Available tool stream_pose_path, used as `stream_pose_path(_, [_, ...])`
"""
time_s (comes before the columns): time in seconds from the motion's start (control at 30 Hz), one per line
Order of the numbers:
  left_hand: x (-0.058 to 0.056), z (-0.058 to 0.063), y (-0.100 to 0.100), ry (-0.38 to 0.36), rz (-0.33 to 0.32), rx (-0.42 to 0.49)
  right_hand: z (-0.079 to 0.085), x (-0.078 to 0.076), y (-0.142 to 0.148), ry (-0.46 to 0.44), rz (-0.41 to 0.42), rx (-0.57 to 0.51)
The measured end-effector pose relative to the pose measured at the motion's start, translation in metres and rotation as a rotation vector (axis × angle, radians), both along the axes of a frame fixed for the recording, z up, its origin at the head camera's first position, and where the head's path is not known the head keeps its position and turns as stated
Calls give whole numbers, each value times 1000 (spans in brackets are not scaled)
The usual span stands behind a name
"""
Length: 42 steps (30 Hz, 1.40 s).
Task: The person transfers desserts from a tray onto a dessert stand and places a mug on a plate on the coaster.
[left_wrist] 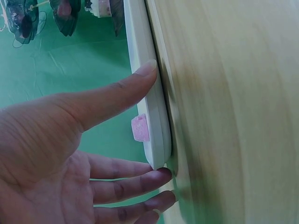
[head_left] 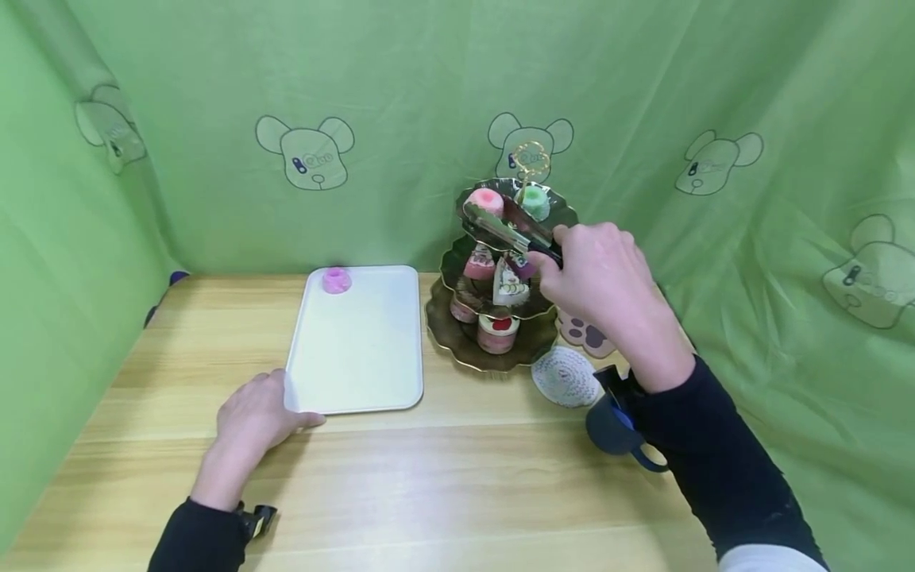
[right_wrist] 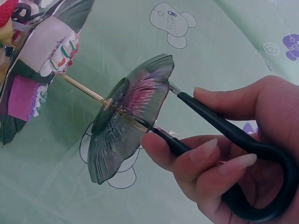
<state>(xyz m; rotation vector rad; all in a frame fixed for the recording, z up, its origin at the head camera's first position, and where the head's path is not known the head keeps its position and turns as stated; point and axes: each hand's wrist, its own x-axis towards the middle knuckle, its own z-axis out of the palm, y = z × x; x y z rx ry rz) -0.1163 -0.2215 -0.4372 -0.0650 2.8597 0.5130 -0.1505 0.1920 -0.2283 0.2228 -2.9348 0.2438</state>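
My right hand (head_left: 600, 270) grips black-handled tongs (head_left: 495, 228), thumb on one handle and fingers around the other. Their spread metal jaws reach over the top plate of a dark three-tier stand (head_left: 457, 340), beside a pink toy cake (head_left: 484, 199); whether they touch it I cannot tell. A green toy cake (head_left: 534, 202) sits to its right. With thumb and fingers nearly straight, my left hand (head_left: 253, 409) rests against the near-left corner of a white tray (head_left: 357, 349). A small pink-purple ring-shaped sweet (head_left: 337, 280) lies at the tray's far-left corner.
Toy cake slices (head_left: 511, 284) fill the middle tier, and a round cake with a red top (head_left: 497, 334) is below. Right of the stand lie a paw-print mat (head_left: 588, 335) and a white lacy coaster (head_left: 563, 376). A dark blue mug (head_left: 611, 427) lies under my right forearm.
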Motion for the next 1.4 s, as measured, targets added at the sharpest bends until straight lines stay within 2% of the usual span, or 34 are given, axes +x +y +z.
stream_pose_path(0.33, [2, 0, -1, 9, 4, -6, 4, 2, -4, -4, 14, -13])
stream_pose_path(0.57, [1, -1, 0, 13, -5, -14, 10, 10, -5, 60, 19, 2])
stream_pose_path(0.83, [1, 0, 3, 7, -6, -13, 6, 24, -25, 169, 139, 19])
stream_pose_path(0.93, [1, 0, 3, 8, -5, -16, -4, 24, -40, 182, 190, 30])
stream_pose_path(1.07, [1, 0, 3, 16, -4, -16, -25, 18, -64, 156, 246, 45])
stream_pose_path(1.23, [1, -2, 7, 27, -10, -4, -58, -2, -92, 101, 258, 93])
stream_pose_path(1.4, [2, -6, 7, 38, -11, -21, -97, -27, -117, 37, 238, 81])
